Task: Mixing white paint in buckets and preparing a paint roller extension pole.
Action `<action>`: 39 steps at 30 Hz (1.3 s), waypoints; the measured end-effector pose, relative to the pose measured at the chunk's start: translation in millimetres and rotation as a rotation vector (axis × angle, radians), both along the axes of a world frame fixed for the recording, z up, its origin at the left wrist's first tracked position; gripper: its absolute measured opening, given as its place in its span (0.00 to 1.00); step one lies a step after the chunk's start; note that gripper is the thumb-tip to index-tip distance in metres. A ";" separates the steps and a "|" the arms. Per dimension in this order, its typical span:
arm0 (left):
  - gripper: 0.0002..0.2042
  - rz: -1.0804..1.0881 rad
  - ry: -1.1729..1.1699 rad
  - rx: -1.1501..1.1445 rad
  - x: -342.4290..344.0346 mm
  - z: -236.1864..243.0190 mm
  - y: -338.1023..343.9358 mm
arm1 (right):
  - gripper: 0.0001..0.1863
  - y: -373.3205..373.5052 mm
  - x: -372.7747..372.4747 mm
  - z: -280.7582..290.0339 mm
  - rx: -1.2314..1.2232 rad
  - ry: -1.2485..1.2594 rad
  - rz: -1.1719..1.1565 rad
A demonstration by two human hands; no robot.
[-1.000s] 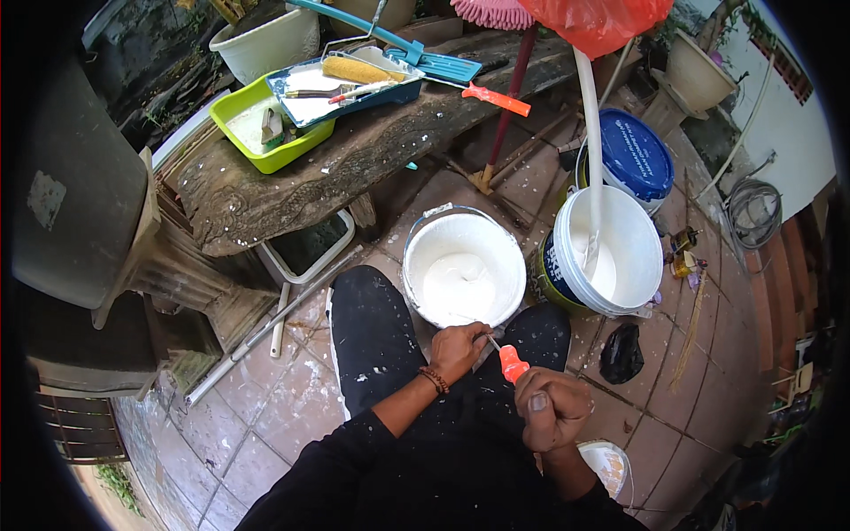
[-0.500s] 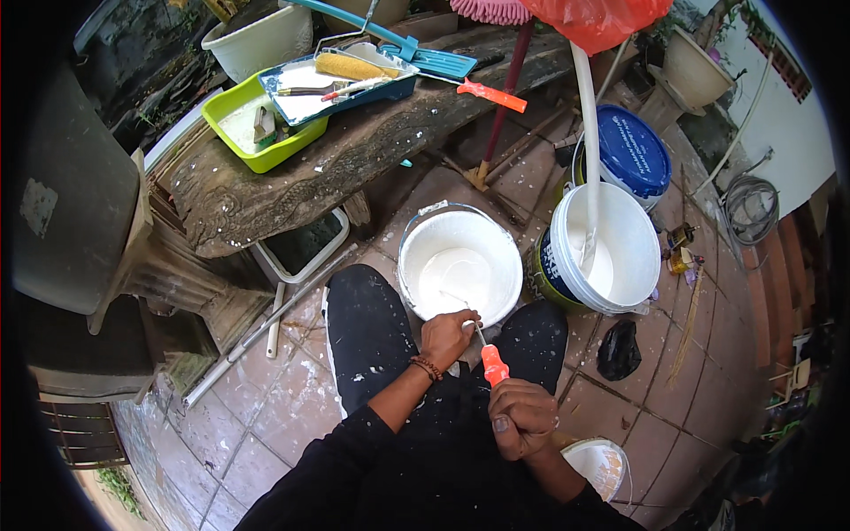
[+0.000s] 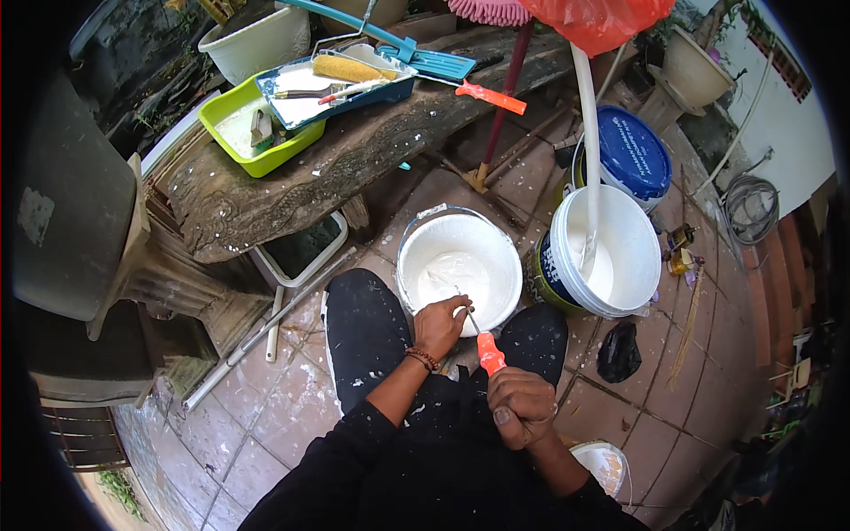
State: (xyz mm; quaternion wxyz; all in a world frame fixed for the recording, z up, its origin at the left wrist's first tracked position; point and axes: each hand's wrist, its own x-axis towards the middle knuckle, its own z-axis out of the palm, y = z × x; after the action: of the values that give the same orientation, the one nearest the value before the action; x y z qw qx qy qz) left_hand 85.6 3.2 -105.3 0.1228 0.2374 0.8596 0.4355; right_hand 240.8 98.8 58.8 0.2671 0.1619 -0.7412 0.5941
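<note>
Between my knees stands a white bucket (image 3: 416,257) with white liquid paint (image 3: 460,270) in its bottom. My right hand (image 3: 522,403) is wrapped around the orange handle of a thin metal rod (image 3: 490,354), its grip like that of a paint roller. Near the bucket's close rim, my left hand (image 3: 439,327) is closed on the rod's shaft. The shaft slants forward over the rim into the bucket. Its far end is hard to make out against the white paint, so I cannot tell what is on it.
Right of the bucket stands a paint pail (image 3: 560,252) with a white pipe (image 3: 586,133) in it, near a blue-lidded pail (image 3: 633,150). On the wooden bench (image 3: 292,199) rest a green tub (image 3: 257,165) and a blue tray (image 3: 403,90) holding a yellow roller (image 3: 354,68). A black bag (image 3: 619,351) lies on the tiles.
Both hands and the rod have shifted slightly forward and left. The paint surface in the bucket, smoother before, now shows swirls near the rod.
</note>
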 end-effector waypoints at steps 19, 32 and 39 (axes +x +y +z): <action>0.07 -0.152 -0.030 -0.024 50.8 16.0 -4.9 | 0.18 -10.1 15.8 48.9 -0.066 -0.110 -0.323; 0.09 -0.156 -0.079 -0.140 37.8 23.2 -6.6 | 0.14 -6.1 19.6 32.5 -0.032 -0.086 -0.154; 0.10 -0.064 -0.054 -0.116 15.3 3.2 0.9 | 0.11 -8.8 21.7 -7.6 0.016 -0.028 -0.081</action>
State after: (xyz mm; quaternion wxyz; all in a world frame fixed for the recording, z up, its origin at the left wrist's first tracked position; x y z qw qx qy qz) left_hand 101.0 4.1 -102.1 0.1733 0.2456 0.8718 0.3868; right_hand 262.5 90.0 51.2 0.2793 0.1255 -0.7556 0.5790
